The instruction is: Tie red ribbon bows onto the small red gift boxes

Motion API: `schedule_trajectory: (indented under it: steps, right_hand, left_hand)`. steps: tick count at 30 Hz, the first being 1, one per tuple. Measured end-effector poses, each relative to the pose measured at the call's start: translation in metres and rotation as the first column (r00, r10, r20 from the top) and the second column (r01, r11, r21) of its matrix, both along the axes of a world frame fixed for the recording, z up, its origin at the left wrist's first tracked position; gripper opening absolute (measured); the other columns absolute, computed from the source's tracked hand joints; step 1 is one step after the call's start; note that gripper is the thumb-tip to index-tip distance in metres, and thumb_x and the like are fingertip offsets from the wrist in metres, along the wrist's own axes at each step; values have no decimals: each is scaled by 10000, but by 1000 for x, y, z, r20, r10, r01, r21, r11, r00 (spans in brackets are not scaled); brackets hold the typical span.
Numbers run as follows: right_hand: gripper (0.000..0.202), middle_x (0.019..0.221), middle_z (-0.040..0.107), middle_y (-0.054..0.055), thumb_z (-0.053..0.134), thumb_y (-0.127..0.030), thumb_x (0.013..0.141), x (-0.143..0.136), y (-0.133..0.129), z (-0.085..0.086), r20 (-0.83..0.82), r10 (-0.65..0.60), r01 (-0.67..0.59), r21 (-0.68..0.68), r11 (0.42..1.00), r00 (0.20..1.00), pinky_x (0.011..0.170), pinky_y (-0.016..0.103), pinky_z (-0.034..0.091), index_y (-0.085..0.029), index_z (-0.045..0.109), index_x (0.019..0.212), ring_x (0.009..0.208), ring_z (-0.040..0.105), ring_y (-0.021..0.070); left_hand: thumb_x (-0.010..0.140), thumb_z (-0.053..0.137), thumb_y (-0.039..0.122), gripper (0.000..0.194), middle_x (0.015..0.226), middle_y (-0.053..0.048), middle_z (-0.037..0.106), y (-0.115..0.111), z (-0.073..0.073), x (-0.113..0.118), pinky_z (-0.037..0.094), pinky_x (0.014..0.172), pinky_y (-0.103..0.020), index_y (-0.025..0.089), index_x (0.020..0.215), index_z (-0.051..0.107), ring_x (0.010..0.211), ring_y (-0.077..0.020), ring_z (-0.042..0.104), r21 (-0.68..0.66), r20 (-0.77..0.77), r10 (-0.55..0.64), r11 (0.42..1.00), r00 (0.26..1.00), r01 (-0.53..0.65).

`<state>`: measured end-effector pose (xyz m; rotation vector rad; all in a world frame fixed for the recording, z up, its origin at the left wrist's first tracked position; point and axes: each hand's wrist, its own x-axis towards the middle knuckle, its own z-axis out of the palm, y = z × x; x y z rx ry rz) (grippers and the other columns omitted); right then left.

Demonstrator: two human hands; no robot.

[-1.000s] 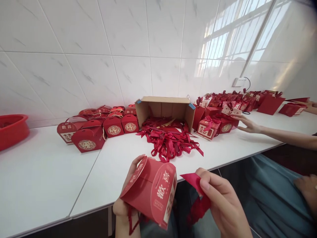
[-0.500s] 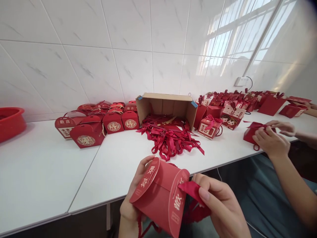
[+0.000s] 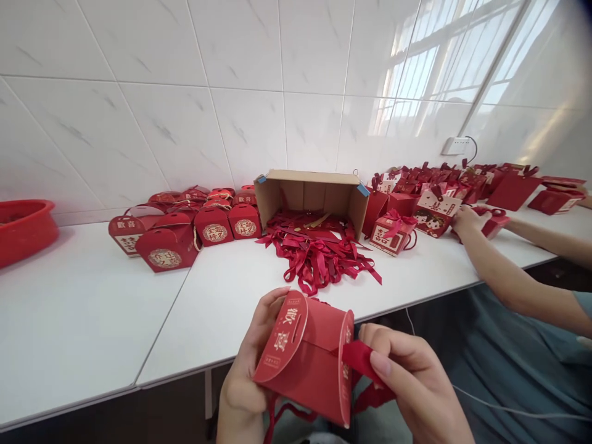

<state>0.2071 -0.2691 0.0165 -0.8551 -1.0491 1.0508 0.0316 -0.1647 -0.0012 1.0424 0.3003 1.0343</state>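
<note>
My left hand (image 3: 252, 351) is wrapped round the left side of a red gift box (image 3: 319, 345), which has rounded flaps with pale characters. My right hand (image 3: 407, 376) pinches a dark red ribbon (image 3: 363, 359) between thumb and fingers at the box's right flap. The ribbon's end goes in at the slot there, and more of it hangs loose below my fingers. A red cord (image 3: 289, 410) dangles under the box near my left wrist. Box and hands are held in front of the table edge, just above my lap.
A cardboard box (image 3: 314, 175) on its side spills red ribbons (image 3: 324, 259) over the white table (image 3: 222, 308). Red boxes (image 3: 169, 246) stand left, more gift boxes (image 3: 393, 234) right. A red basin (image 3: 28, 231) is far left. A co-worker's hands (image 3: 469, 219) handle a box at right.
The box in my hands has turned, so its right flap shows more edge-on. My right hand still pinches the ribbon. The co-worker has moved a box back toward the row.
</note>
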Motion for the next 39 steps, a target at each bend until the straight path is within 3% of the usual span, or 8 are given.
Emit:
schedule_trajectory:
  steps: [2, 8, 12, 16, 19, 29, 34, 39]
  right_hand:
    - [303, 615, 449, -8, 600, -340, 852, -2, 1, 2, -18, 8, -9, -53, 999, 1000, 547, 243, 295, -166, 517, 618, 594, 381, 112]
    - [308, 607, 519, 1, 696, -375, 776, 1, 6, 7, -58, -51, 38, -207, 978, 997, 524, 202, 331, -143, 556, 629, 567, 415, 88]
    - [247, 619, 528, -29, 741, -346, 743, 7, 7, 8, -113, -74, 50, -203, 978, 991, 532, 186, 386, -188, 595, 864, 559, 463, 82]
    - [427, 616, 513, -59, 727, -315, 766, 13, 5, 7, -101, -107, 86, -195, 977, 989, 546, 182, 418, -247, 542, 1146, 551, 499, 78]
    - [442, 644, 545, -45, 704, -293, 792, 18, 5, 3, -57, -75, 63, -194, 979, 996, 578, 186, 440, -234, 553, 1203, 584, 542, 81]
    - [322, 611, 609, -13, 732, -281, 758, 44, 11, -15, -3, 253, -246, -254, 936, 967, 577, 223, 477, -162, 671, 1052, 553, 591, 103]
    - [159, 611, 620, 11, 708, -279, 782, 52, 10, -19, 25, 296, -282, -234, 931, 955, 541, 189, 422, -132, 691, 843, 536, 545, 77]
    - [167, 658, 613, 26, 704, -291, 786, 56, 9, -23, 112, 284, -252, -237, 938, 952, 570, 209, 438, -132, 679, 829, 591, 549, 95]
  left_hand:
    - [317, 870, 532, 1049, 1240, -116, 555, 1, -2, 0, 472, 908, -417, 243, 1257, 504, 1105, -395, 552, 44, 14, -38, 998, 999, 38]
    - [368, 870, 404, 1038, 1300, -109, 513, 0, -3, 2, 463, 911, -377, 253, 1308, 457, 1129, -378, 533, 85, -16, -108, 990, 994, 109]
    - [405, 848, 318, 1018, 1336, -94, 474, 1, -7, 1, 466, 902, -352, 272, 1332, 431, 1143, -365, 520, 107, -63, -142, 983, 988, 148]
    - [423, 786, 184, 1013, 1358, -66, 449, 3, -11, 2, 447, 932, -334, 300, 1351, 395, 1182, -346, 488, 133, -110, -147, 978, 983, 161]
    - [435, 747, 136, 1009, 1363, -63, 440, 3, -13, 2, 418, 964, -325, 298, 1359, 377, 1198, -329, 476, 148, -135, -151, 974, 979, 171]
    - [474, 735, 195, 968, 1327, -111, 471, 2, -15, 4, 378, 993, -465, 275, 1353, 337, 1143, -374, 513, 54, -184, -357, 927, 916, 372]
    - [474, 713, 147, 975, 1243, -111, 525, 9, -15, 5, 402, 953, -454, 258, 1358, 318, 1082, -346, 542, 124, -276, -395, 889, 876, 440]
    - [484, 667, 89, 975, 1236, -96, 527, 12, -15, 5, 407, 943, -431, 274, 1363, 290, 1074, -319, 545, 168, -332, -359, 888, 872, 429]
